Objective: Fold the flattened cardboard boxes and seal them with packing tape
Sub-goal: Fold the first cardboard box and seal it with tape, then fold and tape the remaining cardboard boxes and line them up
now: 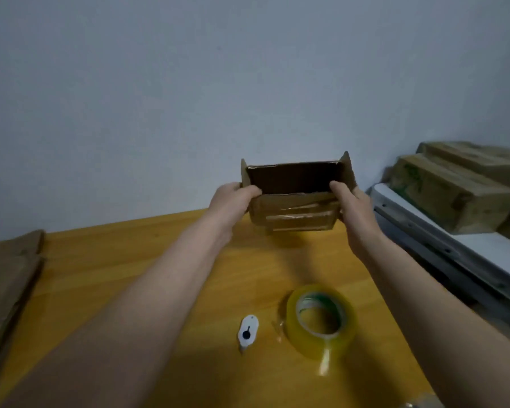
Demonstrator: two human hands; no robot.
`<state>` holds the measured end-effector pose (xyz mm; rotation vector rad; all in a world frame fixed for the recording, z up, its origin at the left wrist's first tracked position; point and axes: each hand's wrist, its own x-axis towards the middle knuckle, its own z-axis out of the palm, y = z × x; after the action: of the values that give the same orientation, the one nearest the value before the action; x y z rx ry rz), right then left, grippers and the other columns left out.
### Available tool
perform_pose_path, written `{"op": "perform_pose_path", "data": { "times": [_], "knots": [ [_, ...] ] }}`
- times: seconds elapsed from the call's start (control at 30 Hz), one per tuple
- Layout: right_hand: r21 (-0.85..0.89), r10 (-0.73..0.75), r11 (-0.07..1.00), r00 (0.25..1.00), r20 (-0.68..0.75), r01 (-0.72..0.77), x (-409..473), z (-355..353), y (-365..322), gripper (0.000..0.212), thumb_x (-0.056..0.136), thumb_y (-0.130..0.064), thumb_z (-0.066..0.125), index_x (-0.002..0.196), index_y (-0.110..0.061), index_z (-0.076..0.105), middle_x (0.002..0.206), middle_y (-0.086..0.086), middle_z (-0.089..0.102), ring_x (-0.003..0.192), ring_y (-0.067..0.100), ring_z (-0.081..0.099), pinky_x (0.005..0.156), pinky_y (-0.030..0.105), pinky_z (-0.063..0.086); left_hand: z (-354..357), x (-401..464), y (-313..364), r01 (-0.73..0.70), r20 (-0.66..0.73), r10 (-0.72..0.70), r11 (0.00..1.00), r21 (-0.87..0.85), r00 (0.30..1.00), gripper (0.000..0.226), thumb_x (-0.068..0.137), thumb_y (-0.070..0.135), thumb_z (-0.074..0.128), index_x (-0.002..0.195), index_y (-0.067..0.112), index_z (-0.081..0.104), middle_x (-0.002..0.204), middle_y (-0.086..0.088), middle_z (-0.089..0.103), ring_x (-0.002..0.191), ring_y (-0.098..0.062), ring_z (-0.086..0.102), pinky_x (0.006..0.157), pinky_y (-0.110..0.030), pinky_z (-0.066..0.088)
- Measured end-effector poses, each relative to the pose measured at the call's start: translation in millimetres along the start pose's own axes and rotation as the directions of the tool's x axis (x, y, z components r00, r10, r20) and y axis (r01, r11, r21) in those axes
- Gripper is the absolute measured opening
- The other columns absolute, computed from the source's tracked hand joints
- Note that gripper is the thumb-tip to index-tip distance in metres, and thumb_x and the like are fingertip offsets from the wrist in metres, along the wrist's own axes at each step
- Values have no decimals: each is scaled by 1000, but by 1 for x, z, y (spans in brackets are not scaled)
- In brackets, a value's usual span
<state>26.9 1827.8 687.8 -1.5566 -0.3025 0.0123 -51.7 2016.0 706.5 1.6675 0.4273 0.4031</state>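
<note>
I hold the box (295, 198) above the tape roll (321, 316) — left hand (233, 201), right hand (351, 204) gripping its sides — light, stiff, probably crushable.

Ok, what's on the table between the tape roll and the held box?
Nothing: the head view shows bare wooden table between the tape roll and the box, which both hands hold above it.

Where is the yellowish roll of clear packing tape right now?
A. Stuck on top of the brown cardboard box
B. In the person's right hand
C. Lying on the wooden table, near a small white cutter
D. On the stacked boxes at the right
C: the yellowish roll of clear packing tape lies on the orange wooden table beside the small white cutter, while both hands hold the brown cardboard box.
</note>
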Motion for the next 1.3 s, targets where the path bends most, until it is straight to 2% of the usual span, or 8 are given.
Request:
{"op": "perform_pose_path", "data": {
  "times": [0.17, 0.33, 0.47, 0.6, 0.77, 0.9, 1.1, 1.3],
  "knots": [
    [-161, -69, 985, 994, -81, 55, 43, -67, 26, 22, 92, -36, 56, 112, -28, 52, 119, 2, 54, 109, 21, 57, 96, 42, 49, 97, 69, 13, -35, 112, 39, 999, -39, 993, 26, 86, 26, 63, 105, 8, 61, 99, -8, 66, 95, -22, 63, 91, -38, 49],
    [-395, -123, 919, 955, -268, 7, 79, -93, 61, 63, 88, -25, 65, 142, -21, 32, 140, 4, 32, 126, 22, 44, 105, 46, 43, 167, 146, -1, -8, 210, 6, 1000, 8, 978, 44, 87, 37, 60, 121, 10, 54, 110, -8, 66, 96, -18, 65, 71, -28, 50],
    [-469, -62, 879, 952, -298, -90, 104, -89, 102, 56, 80, -24, 75, 121, -16, 38, 124, 4, 43, 114, 20, 48, 96, 42, 48, 195, 203, -30, 38, 244, -56, 996, 81, 968, 61, 79, 55, 58, 120, 10, 57, 110, -7, 67, 100, -21, 65, 89, -36, 52],
    [-610, -27, 783, 972, -231, -124, 139, -78, 140, 47, 78, -37, 75, 109, -21, 43, 110, -4, 43, 107, 15, 43, 89, 33, 44, 212, 243, -47, 32, 269, -68, 990, 137, 961, 33, 95, 39, 55, 121, 19, 49, 106, 0, 63, 97, -17, 62, 94, -36, 51],
    [-623, -49, 776, 976, -213, -98, 176, -55, 157, 42, 83, -31, 71, 111, -17, 42, 115, 1, 45, 110, 18, 44, 93, 35, 43, 212, 277, -47, 2, 227, -48, 980, 200, 973, 52, 101, 42, 42, 146, 16, 39, 140, -5, 50, 126, -24, 50, 108, -36, 40],
    [-651, -20, 747, 975, -222, -132, 196, -34, 165, 32, 88, -28, 66, 109, -14, 45, 114, 3, 47, 108, 21, 47, 89, 35, 44, 202, 260, -47, -98, 159, 0, 789, 606, 987, 65, 100, 52, 35, 148, 9, 30, 152, -9, 37, 138, -28, 37, 106, -34, 33],
    [-691, 20, 711, 986, -165, -130, 196, -28, 172, 26, 92, -21, 59, 115, -11, 50, 121, 7, 48, 113, 25, 49, 94, 36, 42, 150, 182, -98, -274, 290, -7, 315, 909, 957, 54, 83, 63, 59, 113, 18, 64, 112, -3, 66, 105, -23, 59, 84, -34, 50],
    [-732, -53, 681, 998, -18, 23, 159, -27, 149, 18, 93, -7, 51, 109, -14, 56, 118, 7, 51, 113, 24, 49, 92, 32, 40, 149, 143, -110, -436, 502, -40, 440, 785, 864, 54, 79, 28, 78, 128, 16, 60, 131, -2, 60, 122, -20, 53, 98, -31, 42]
  ]
}}
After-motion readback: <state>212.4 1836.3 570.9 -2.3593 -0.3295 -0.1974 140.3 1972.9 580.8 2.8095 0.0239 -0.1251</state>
